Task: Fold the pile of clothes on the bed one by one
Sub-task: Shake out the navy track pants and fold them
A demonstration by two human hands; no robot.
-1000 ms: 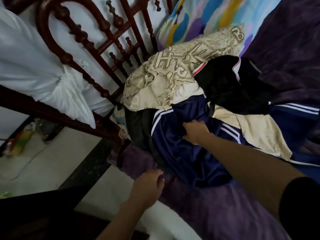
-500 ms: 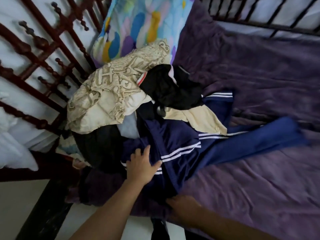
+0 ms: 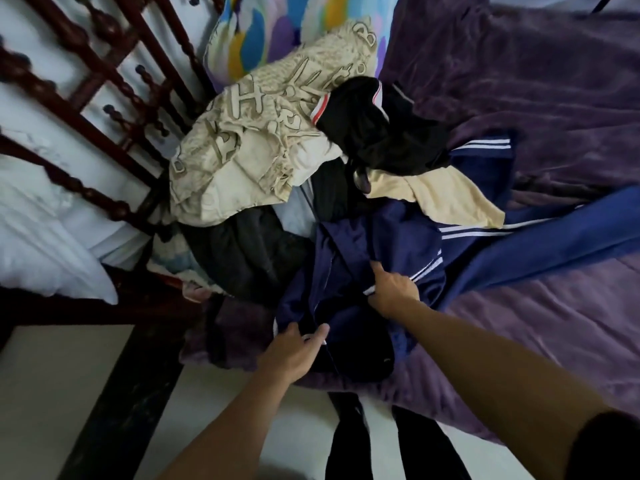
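Change over the last half second: the hands have traded places. The left hand (image 3: 292, 355), which lay flat on top of the navy striped garment (image 3: 360, 247), has dropped to its near hem at the bed (image 3: 554, 323) edge. The right hand (image 3: 394, 292) has come up from that edge to the white stripes. I read that as re-gripping to pull this piece clear of the pile (image 3: 249, 161) (first item, nothing folded yet). The garment still lies at the front of the heap, partly under the cream cloth (image 3: 436, 195), with one long blue limb (image 3: 554, 247) trailing right across the blanket. Right arm reaches in from the lower right, fingers curled into the fabric by the stripes, a real hold. Left arm comes straight up from below, thumb and fingers fairly straight on the hem; I cannot tell whether it is pinching yet.
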